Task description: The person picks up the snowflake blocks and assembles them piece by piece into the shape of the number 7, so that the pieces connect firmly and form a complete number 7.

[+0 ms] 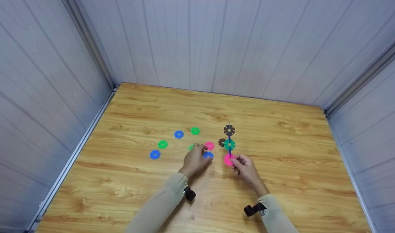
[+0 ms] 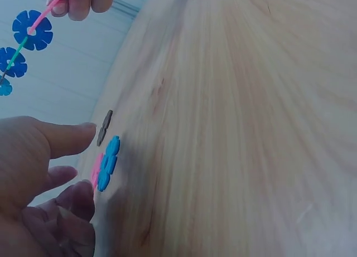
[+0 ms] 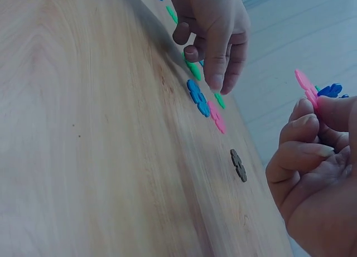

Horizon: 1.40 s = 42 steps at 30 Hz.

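Tabletop (image 1: 129, 168): glossy yellow-brown wood grain, pale grooved panels (image 1: 184, 48) behind.
Disc chain (image 1: 229, 139): thin, plastic-looking; pink, teal and dark brown notched discs slotted crosswise with blue ones; raised above tabletop, front right.
Right hand (image 1: 247, 170): thumb and fingers pinch the pink end disc (image 1: 227, 160).
Left hand (image 1: 195, 159): wide thumb-finger gap, near blue disc (image 1: 209, 153); contact: cannot tell.
Loose discs (image 1: 176, 134): flat, round, notched rims.
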### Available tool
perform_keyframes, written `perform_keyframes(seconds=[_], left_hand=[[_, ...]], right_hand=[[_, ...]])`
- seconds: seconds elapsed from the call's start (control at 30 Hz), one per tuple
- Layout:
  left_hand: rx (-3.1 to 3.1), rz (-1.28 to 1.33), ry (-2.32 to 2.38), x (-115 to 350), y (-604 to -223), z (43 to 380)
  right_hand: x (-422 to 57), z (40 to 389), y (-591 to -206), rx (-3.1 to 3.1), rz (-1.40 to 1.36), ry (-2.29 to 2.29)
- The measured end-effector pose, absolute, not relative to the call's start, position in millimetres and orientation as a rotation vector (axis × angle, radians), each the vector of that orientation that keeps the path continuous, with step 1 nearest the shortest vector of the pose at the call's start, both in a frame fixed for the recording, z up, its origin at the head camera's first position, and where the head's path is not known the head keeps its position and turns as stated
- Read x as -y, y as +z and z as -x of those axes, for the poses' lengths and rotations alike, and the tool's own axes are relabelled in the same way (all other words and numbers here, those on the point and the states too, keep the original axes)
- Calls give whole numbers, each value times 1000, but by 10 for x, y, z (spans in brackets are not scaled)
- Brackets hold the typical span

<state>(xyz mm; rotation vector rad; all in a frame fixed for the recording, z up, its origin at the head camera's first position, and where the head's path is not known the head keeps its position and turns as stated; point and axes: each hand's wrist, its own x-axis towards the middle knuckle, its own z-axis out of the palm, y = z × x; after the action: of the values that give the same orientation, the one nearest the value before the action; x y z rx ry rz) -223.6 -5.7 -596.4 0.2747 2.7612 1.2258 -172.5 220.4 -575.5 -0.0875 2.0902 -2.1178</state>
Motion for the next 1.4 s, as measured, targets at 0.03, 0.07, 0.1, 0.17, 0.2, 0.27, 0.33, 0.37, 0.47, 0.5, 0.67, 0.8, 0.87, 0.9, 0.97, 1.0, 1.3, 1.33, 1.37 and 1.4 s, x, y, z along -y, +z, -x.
perform_keyframes(seconds=[0.03,0.07,0.1,0.17,0.2,0.27,0.33,0.37,0.47,0.5,0.67,0.8,0.87,0.9,0.97,1.0,1.3,1.33,1.37,1.4], left_hand=[[-2771,-279,1215,49,-5974,2239],[-2780,-280,1204,40,-5984,2242],[-2793,-280,1190,31,-5995,2242],[-2815,-280,1163,16,-6012,2239],[-2831,-281,1146,12,-6023,2240],[-2861,-283,1106,2,-6040,2241],[-2884,-287,1069,-7,-6051,2242],[-2891,-293,1054,-11,-6054,2241],[-2885,-305,1026,-12,-6051,2229],[-2878,-308,1025,-11,-6047,2224],[-2865,-318,1023,5,-6017,2214],[-2847,-350,1037,20,-6011,2209],[-2829,-359,1059,28,-6015,2199],[-2820,-361,1078,34,-6018,2191],[-2808,-372,1114,35,-6025,2175],[-2802,-377,1133,34,-6028,2167],[-2686,-369,1369,118,-5999,2117],[-2649,-363,1425,131,-5989,2107],[-2605,-358,1483,144,-5981,2096],[-2554,-355,1546,160,-5970,2081]], right_hand=[[-2210,1725,-5756,-2100,88,-2112],[-2216,1725,-5759,-2110,89,-2105],[-2221,1726,-5761,-2116,93,-2101],[-2221,1729,-5771,-2121,99,-2102],[-2220,1731,-5774,-2120,100,-2103],[-2220,1736,-5776,-2117,104,-2105],[-2224,1740,-5777,-2119,112,-2103],[-2228,1743,-5778,-2124,116,-2101],[-2233,1743,-5790,-2127,113,-2106],[-2232,1743,-5794,-2120,112,-2115],[-2211,1763,-5793,-2099,120,-2132],[-2192,1773,-5776,-2111,86,-2123],[-2183,1774,-5775,-2120,74,-2119],[-2178,1776,-5776,-2119,75,-2119],[-2180,1762,-5776,-2119,78,-2125],[-2183,1757,-5776,-2116,84,-2131],[-2129,1770,-5764,-2087,57,-2170],[-2121,1778,-5764,-2093,43,-2167],[-2111,1783,-5764,-2101,36,-2162],[-2098,1788,-5762,-2101,28,-2160]])
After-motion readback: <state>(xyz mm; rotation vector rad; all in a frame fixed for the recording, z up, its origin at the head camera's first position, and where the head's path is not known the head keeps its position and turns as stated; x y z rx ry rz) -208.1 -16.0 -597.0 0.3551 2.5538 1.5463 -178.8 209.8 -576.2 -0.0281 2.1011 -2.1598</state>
